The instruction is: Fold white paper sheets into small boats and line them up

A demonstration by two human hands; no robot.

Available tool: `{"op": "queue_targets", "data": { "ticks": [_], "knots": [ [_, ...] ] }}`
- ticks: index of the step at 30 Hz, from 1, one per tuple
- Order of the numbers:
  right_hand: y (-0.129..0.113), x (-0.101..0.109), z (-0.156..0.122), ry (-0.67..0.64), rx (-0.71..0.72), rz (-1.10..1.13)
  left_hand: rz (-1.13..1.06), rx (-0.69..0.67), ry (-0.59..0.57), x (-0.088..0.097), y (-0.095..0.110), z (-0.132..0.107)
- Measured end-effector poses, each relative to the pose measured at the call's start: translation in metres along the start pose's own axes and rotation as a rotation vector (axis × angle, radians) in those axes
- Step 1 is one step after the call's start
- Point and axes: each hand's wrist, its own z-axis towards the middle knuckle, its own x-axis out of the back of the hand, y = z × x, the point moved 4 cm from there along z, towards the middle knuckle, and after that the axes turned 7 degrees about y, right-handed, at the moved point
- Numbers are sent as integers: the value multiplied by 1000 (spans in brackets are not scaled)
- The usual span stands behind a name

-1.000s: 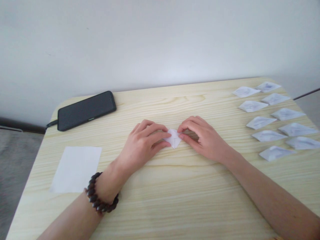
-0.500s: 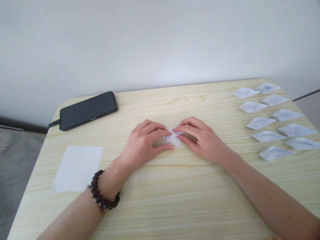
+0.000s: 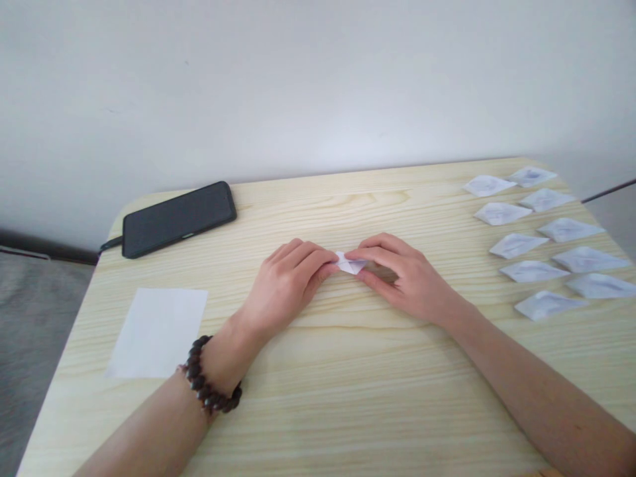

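A small folded piece of white paper (image 3: 350,264) lies on the light wooden table (image 3: 348,371) near its middle. My left hand (image 3: 288,285), with a dark bead bracelet at the wrist, pinches the paper's left end with curled fingers. My right hand (image 3: 402,275) pinches its right end, fingers pressed together over it. Most of the paper is hidden under the fingertips.
A black phone (image 3: 179,217) with a cable lies at the back left. A flat white sheet (image 3: 158,331) lies at the front left. Several folded white paper pieces (image 3: 534,270) lie in two rows at the right edge. A wall rises behind the table.
The paper's lower point has been folded up, so it now looks flatter and narrower. Both hands' fingertips have closed in toward each other over it.
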Motion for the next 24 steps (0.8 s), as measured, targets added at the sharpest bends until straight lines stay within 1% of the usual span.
{"op": "queue_targets", "data": {
  "ticks": [3, 6, 9, 14, 20, 24],
  "knots": [
    [-2, 0, 0, 58, 26, -12, -44, -36, -20, 0, 3, 0],
    [-4, 0, 0, 91, 63, -15, -41, -73, -35, -2, 4, -1],
    [-4, 2, 1, 90, 35, 23, -60, -25, -51, -3, 1, 0],
    [-2, 1, 2, 1, -71, 31, -96, 63, -153, -3, 1, 2],
    [0, -3, 3, 4, -100, -44, -98, 125, -99, -3, -4, 2],
    [2, -5, 1, 38, -45, -56, -82, 93, -72, -6, -7, 0]
  ]
}}
